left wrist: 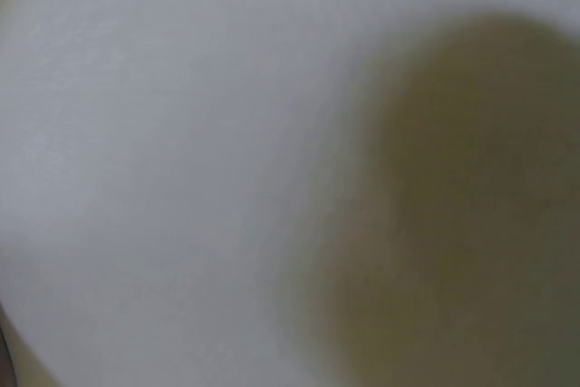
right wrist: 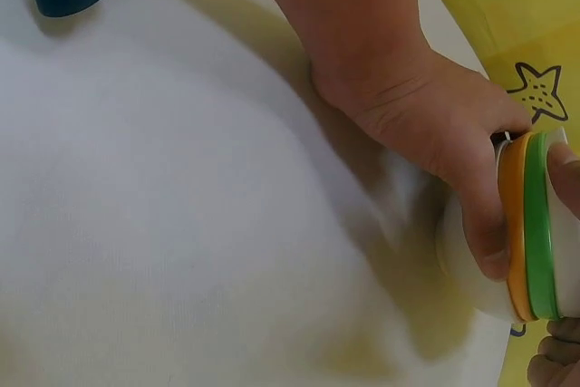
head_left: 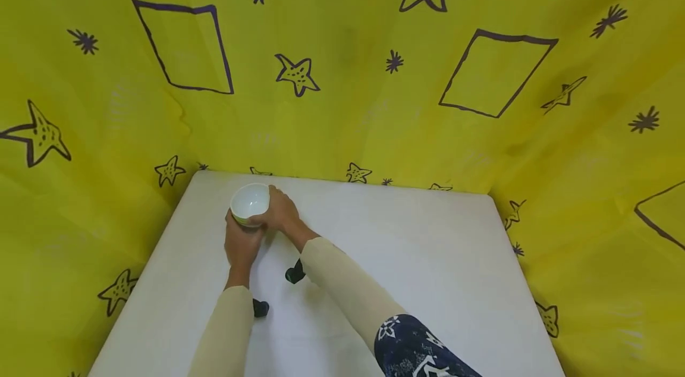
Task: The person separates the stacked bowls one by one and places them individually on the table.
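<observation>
Both hands grip a small round bowl (head_left: 250,201), white inside, over the far left part of the white table. The left hand (head_left: 244,244) holds its near left side, and in the right wrist view the left thumb (right wrist: 489,246) lies against the white outer wall. Around that wall run an orange band (right wrist: 515,224) and a green band (right wrist: 540,224). On the bowl's right side, the right hand (head_left: 280,210) has its fingers at the rim and its thumb across the near side. The left wrist view holds mostly pale surface and a blurred dark shadow.
The white table (head_left: 417,264) meets yellow cloth walls (head_left: 342,127) with drawn stars and four-sided outlines. A small dark rounded piece (head_left: 260,308) shows beside the left forearm and another dark piece (head_left: 295,272) beside the right. Cream sleeves (head_left: 342,276) cover the forearms.
</observation>
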The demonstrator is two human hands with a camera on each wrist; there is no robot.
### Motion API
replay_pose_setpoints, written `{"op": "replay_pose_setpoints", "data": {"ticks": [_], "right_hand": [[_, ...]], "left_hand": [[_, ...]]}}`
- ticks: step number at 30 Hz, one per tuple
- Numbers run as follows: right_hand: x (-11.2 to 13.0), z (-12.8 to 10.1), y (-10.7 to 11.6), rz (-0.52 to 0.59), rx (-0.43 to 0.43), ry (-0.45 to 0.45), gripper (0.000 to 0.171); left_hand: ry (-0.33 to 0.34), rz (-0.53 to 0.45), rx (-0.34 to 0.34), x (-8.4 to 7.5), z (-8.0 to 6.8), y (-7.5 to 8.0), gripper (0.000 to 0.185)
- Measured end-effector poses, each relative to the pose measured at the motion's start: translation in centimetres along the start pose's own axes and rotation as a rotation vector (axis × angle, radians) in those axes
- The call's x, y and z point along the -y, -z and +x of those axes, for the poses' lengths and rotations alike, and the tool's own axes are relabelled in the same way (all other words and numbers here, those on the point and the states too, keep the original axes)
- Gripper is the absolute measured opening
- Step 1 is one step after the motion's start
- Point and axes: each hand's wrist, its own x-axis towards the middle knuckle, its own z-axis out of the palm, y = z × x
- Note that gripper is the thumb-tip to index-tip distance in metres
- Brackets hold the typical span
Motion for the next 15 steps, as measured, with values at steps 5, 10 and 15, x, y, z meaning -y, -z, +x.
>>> {"op": "replay_pose_setpoints", "data": {"ticks": [5, 10, 15], "right_hand": [[-0.1, 0.8, 0.9, 0.018, 0.007, 0.018, 0.101], [-0.2, 0.9, 1.5, 0.07, -0.035, 0.038, 0.099], [-0.3, 0.7, 1.6, 0.137, -0.046, 0.05, 0.098]], "left_hand": [[0.023, -0.007, -0.018, -0.8, 0.9, -0.3, 0.101], [0.018, -0.017, 0.007, -1.2, 1.2, -0.3, 0.102], [0.008, -0.008, 0.005, -1.0, 1.1, -0.2, 0.102]]}}
